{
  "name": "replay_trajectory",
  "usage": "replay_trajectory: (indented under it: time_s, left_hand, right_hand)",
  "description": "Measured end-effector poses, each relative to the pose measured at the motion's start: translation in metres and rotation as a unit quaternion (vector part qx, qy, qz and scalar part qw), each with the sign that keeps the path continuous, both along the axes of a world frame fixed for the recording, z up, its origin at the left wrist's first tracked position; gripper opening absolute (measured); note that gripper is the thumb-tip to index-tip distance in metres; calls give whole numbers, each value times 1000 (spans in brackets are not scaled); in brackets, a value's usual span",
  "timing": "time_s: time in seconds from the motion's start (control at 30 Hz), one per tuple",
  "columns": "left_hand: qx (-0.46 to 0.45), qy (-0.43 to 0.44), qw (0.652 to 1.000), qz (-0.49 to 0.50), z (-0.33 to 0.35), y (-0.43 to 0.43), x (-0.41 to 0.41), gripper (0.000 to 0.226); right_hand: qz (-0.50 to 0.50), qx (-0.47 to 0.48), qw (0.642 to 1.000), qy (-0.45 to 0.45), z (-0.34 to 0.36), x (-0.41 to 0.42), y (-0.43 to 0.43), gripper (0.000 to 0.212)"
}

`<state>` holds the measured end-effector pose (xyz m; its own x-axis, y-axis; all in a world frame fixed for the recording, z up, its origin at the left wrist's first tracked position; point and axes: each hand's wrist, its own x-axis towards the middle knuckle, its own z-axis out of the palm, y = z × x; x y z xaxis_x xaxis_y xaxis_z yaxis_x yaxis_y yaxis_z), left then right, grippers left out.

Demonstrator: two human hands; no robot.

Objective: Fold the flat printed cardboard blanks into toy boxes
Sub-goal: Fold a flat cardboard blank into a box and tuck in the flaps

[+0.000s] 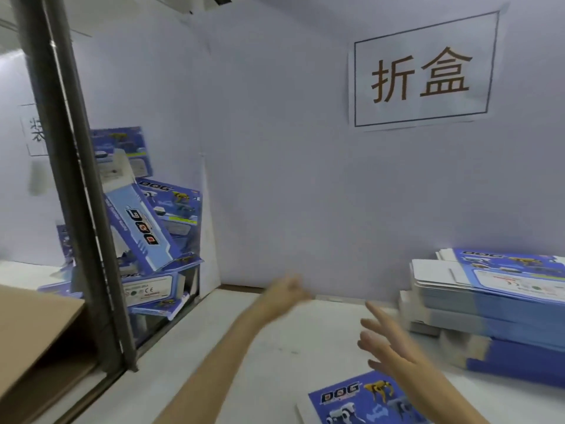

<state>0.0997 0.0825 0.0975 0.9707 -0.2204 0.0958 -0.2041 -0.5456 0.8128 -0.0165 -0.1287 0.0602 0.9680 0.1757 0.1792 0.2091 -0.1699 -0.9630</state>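
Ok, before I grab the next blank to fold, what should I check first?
1. Left hand free: ok, holds nothing.
2. Right hand free: ok, fingers spread above the table.
3. A flat blank within reach: ok, it lies print up just below the right hand.
4. That blank undamaged: cannot tell, partly hidden and cut off by the frame edge.
5. Stack of blanks stocked: ok, piled at the right.
6. Folded boxes stable: not ok, they lean at odd angles.

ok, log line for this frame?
left hand: open | right hand: open | flat blank: on table | blank stack: right | folded boxes: left
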Motion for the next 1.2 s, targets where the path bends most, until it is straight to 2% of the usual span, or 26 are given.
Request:
replay_trajectory:
  time_s: [0.03, 0.07, 0.13, 0.17, 0.27, 0.37, 0.43, 0.6, 0.7, 0.8, 0.87, 0.93, 1.0, 1.07, 1.13, 1.2]
  left_hand:
    - [127, 82, 987, -48, -34, -13, -8, 77]
    - [236, 145, 957, -83, -62, -25, -16, 95]
    - [360, 180, 909, -107, -92, -48, -30, 112]
    - [388, 170, 900, -102, -97, -56, -33, 113]
    - [376, 140, 911, -93, -95, -68, -37, 102]
    - [284, 199, 932, -101, -94, -71, -36, 85]
    - [260, 222, 936, -81, -99, -72, -34, 81]
    - [350, 189, 917, -28, -104, -74, -33, 94]
    - [348, 191, 918, -21, -105, -74, -32, 96]
    - [294, 212, 931, -29, -100, -68, -30, 89]
    - [228, 226, 945, -56, -88, -59, -31, 70]
    - [150, 201, 962, -106, -70, -43, -30, 39]
    - [41, 176, 977, -110, -51, -28, -34, 23]
    - [-61, 148, 983, -94, -36, -18, -40, 22]
    - [-162, 111, 977, -84, -25, -16, -45, 29]
    - [-247, 65, 965, -67, -17, -16, -50, 38]
  right_hand:
    - [-2, -24, 1000, 7, -1, 0, -2, 62]
    - [-5, -52, 999, 12, -2, 1, -3, 53]
    - [-13, -113, 993, 22, -5, 2, -8, 43]
    - [-19, -140, 990, 28, -7, 4, -11, 44]
    - [-39, -185, 981, 38, -9, 8, -19, 45]
    - [-50, -204, 977, 35, -8, 10, -28, 43]
    - [-59, -214, 975, 31, -7, 11, -32, 42]
    - [-75, -250, 964, 52, -14, 15, -40, 39]
    - [-69, -278, 956, 57, -21, 17, -40, 40]
    - [-61, -281, 956, 62, -23, 19, -37, 41]
    - [-62, -275, 958, 48, -23, 18, -36, 43]
    - [-99, -272, 957, -14, -18, 16, -37, 50]
    - [-173, -257, 946, -94, -11, 14, -40, 55]
    - [-262, -221, 929, -140, -3, 12, -42, 61]
    - [-333, -192, 915, -125, 3, 10, -43, 68]
    - [-361, -171, 912, -87, 5, 8, -41, 77]
